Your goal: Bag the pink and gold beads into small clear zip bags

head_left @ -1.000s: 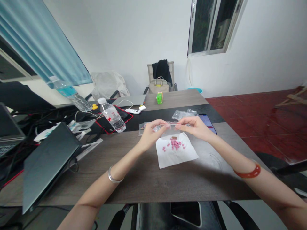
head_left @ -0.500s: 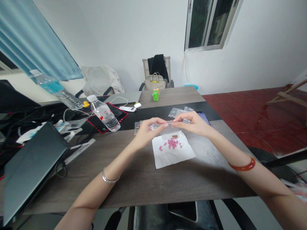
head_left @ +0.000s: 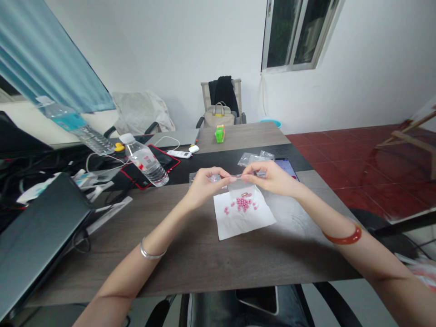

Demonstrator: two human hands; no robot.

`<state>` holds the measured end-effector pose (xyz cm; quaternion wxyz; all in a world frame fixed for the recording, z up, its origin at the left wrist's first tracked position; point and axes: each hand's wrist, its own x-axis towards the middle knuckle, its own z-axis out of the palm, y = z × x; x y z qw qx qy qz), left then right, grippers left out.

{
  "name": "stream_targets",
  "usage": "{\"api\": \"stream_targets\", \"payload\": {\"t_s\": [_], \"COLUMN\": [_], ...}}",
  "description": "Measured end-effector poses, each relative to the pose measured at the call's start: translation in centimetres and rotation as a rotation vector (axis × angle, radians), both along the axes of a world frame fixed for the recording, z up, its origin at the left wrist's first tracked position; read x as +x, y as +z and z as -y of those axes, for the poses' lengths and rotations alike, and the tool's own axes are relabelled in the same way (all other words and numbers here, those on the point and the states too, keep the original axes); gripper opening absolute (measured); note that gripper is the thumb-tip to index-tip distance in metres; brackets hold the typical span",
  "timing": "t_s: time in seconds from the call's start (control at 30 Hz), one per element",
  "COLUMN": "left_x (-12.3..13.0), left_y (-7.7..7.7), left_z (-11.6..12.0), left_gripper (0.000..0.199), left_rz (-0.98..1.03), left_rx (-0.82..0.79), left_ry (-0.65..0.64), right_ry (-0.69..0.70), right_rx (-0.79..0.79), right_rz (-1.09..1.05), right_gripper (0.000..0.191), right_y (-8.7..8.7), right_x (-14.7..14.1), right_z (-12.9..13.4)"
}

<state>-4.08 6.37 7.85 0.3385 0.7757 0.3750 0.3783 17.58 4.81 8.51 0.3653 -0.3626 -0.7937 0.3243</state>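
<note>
My left hand [head_left: 209,184] and my right hand [head_left: 267,176] meet above a white paper sheet, thumbs and fingertips pinched on the top edge of a small clear plastic bag [head_left: 237,185]. The bag hangs down over the far part of the sheet. Pink beads [head_left: 244,204] lie in a loose cluster on the white sheet [head_left: 235,227], with a small brownish-gold piece [head_left: 245,194] at their far side, seen close to the bag. Whether that piece is inside the bag, I cannot tell.
More clear bags [head_left: 252,158] and a phone [head_left: 286,168] lie behind my right hand. On the left are a water bottle [head_left: 145,161], a larger bottle [head_left: 81,129], a dark laptop [head_left: 44,231] and cables. A green object [head_left: 220,133] stands farther back.
The view has shifted slightly. Both hands keep their pinch, and the bag's top edge is tilted a little differently between the fingertips.
</note>
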Motion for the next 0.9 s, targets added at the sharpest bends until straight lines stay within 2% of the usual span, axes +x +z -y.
{"api": "stream_targets", "payload": {"t_s": [0.13, 0.33, 0.47, 0.63, 0.73, 0.9], "left_x": [-0.4, -0.4, -0.6, -0.6, -0.5, -0.2], "left_y": [0.6, 0.9, 0.9, 0.9, 0.8, 0.2], "left_z": [0.1, 0.5, 0.2, 0.2, 0.3, 0.4], "left_gripper": [0.017, 0.020, 0.022, 0.025, 0.025, 0.022], "left_rz": [-0.021, -0.058, -0.057, -0.076, -0.144, -0.230], "left_rx": [0.069, 0.104, 0.140, 0.072, 0.048, 0.136], "left_ry": [0.006, -0.105, -0.119, -0.096, -0.130, -0.220], "right_ry": [0.001, 0.067, 0.057, 0.068, 0.121, 0.135], "right_rx": [-0.028, -0.013, -0.042, -0.122, -0.086, -0.002], "right_rz": [-0.014, -0.013, 0.016, -0.014, -0.015, 0.079], "right_gripper": [0.021, 0.019, 0.021, 0.020, 0.017, 0.011], "right_y": [-0.2, -0.7, -0.7, -0.7, -0.9, -1.6], "right_x": [-0.2, -0.5, -0.3, -0.3, -0.5, -1.0], "right_z": [-0.1, -0.2, -0.1, -0.1, -0.1, -0.1]}}
